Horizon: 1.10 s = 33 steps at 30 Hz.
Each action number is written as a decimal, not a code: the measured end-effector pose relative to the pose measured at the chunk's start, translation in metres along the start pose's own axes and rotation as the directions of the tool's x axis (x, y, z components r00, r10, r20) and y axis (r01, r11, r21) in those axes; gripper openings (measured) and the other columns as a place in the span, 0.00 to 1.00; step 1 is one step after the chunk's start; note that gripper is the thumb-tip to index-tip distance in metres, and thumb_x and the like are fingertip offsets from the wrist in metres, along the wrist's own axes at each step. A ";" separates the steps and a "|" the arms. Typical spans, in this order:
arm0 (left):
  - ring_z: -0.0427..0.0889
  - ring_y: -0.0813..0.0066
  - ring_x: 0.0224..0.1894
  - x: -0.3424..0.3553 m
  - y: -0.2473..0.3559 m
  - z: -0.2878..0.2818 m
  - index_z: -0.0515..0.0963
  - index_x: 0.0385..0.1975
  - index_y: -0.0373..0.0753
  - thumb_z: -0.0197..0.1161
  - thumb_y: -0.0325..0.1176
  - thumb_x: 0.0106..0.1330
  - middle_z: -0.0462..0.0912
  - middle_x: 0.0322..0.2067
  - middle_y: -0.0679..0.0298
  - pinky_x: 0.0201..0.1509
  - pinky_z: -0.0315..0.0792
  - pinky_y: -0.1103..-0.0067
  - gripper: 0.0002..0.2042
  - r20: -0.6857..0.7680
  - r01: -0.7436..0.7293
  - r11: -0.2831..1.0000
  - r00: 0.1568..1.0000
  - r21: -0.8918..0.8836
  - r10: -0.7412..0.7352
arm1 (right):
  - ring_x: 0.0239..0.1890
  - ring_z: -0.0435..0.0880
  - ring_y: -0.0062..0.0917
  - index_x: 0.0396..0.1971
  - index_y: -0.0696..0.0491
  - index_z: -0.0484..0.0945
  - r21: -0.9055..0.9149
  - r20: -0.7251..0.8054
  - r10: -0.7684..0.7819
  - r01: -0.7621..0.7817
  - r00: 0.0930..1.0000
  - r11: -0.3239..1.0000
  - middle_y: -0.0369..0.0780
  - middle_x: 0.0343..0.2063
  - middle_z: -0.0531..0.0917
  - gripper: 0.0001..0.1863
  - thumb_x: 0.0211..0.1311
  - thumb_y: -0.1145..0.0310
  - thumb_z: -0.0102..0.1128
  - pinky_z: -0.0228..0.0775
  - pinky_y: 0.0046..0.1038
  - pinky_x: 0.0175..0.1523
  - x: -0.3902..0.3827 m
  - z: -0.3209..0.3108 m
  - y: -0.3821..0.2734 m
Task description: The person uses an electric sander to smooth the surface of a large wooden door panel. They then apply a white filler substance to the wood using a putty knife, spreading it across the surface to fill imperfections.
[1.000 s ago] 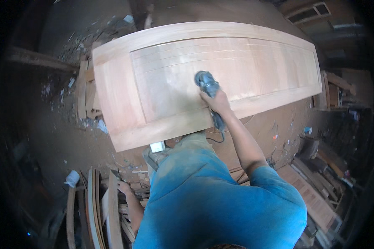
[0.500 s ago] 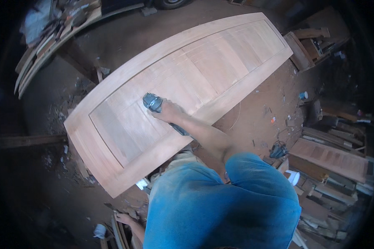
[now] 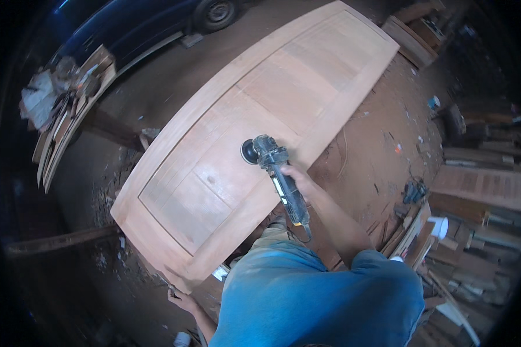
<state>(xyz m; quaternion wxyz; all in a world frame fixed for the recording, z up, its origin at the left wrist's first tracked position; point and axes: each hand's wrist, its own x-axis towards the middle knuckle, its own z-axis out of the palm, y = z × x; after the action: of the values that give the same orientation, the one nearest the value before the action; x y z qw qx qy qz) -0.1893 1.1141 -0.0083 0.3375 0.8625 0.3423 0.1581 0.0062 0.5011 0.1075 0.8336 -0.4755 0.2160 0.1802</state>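
A pale wooden panel door (image 3: 214, 147) lies flat before me, slanting from near left to far right. My right hand (image 3: 298, 178) grips the dark body of an angle grinder (image 3: 281, 179) with a round disc on its head. The grinder is over the door's middle panels; whether the disc touches the wood I cannot tell. Down at the lower left, my left hand (image 3: 183, 299) is beside the door's near corner, fingers curled. Something thin shows at its fingertips, too small to name.
A dark blue vehicle (image 3: 133, 29) stands beyond the door. Planks with rags and odds and ends (image 3: 69, 104) sit at the far left. At right lie stacked boards (image 3: 480, 185), a white container (image 3: 439, 227) and a dark power tool (image 3: 414, 191). Scraps litter the dirt floor.
My right hand has drawn the grinder rightward and turned it, so its body and disc now show. My left hand has come up against the door's near corner. The view has shifted.
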 end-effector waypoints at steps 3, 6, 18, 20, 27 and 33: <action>0.75 0.53 0.58 0.022 0.036 0.028 0.70 0.56 0.27 0.51 0.41 0.78 0.75 0.54 0.43 0.63 0.68 0.66 0.21 0.108 0.024 0.991 0.994 -0.128 -0.010 | 0.29 0.85 0.32 0.45 0.55 0.77 0.576 0.224 -0.092 -0.056 0.970 0.815 0.43 0.30 0.81 0.24 0.64 0.48 0.59 0.82 0.33 0.35 -0.035 0.021 0.016; 0.75 0.52 0.57 0.032 0.080 0.048 0.70 0.56 0.27 0.51 0.42 0.78 0.75 0.53 0.44 0.62 0.69 0.66 0.21 0.194 -0.057 0.995 0.978 -0.082 0.072 | 0.28 0.84 0.34 0.43 0.56 0.76 0.594 0.146 -0.053 -0.045 0.988 0.803 0.44 0.29 0.81 0.23 0.62 0.50 0.61 0.82 0.36 0.35 -0.057 0.016 0.043; 0.74 0.47 0.54 0.049 0.096 0.072 0.67 0.59 0.30 0.44 0.33 0.74 0.73 0.53 0.42 0.60 0.68 0.62 0.18 0.495 -0.298 0.901 0.758 -0.316 0.425 | 0.31 0.84 0.29 0.46 0.57 0.73 -0.199 -0.561 -0.394 0.343 0.728 0.918 0.42 0.34 0.80 0.19 0.59 0.63 0.62 0.82 0.33 0.35 -0.216 0.100 0.099; 0.74 0.46 0.54 0.038 0.108 0.066 0.68 0.58 0.29 0.45 0.33 0.73 0.73 0.52 0.42 0.61 0.68 0.62 0.18 0.532 -0.332 0.859 0.681 -0.389 0.503 | 0.32 0.83 0.28 0.47 0.57 0.73 0.083 -0.600 -0.366 0.511 0.711 0.856 0.41 0.36 0.80 0.18 0.60 0.64 0.61 0.82 0.33 0.37 -0.249 0.136 0.104; 0.75 0.45 0.54 0.021 0.142 0.108 0.69 0.56 0.26 0.48 0.29 0.72 0.75 0.51 0.41 0.60 0.68 0.62 0.17 0.538 -0.501 0.626 0.330 -0.597 0.776 | 0.28 0.87 0.30 0.40 0.59 0.77 0.263 -0.636 -0.079 0.312 0.768 0.913 0.43 0.31 0.84 0.17 0.60 0.62 0.65 0.81 0.32 0.32 -0.293 0.127 0.199; 0.76 0.46 0.53 0.010 0.145 0.115 0.68 0.57 0.27 0.48 0.30 0.74 0.75 0.52 0.43 0.60 0.70 0.63 0.17 0.556 -0.547 0.580 0.233 -0.603 0.798 | 0.24 0.86 0.28 0.37 0.61 0.79 0.117 -0.859 0.017 0.163 0.512 0.980 0.43 0.24 0.83 0.19 0.56 0.60 0.68 0.77 0.30 0.28 -0.351 0.112 0.284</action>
<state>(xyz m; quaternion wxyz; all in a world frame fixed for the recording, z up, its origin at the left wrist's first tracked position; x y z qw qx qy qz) -0.0539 0.9885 0.0087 0.4652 0.8367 -0.2822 -0.0620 -0.4114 0.7027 0.1420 0.6655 -0.4326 0.5935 -0.1330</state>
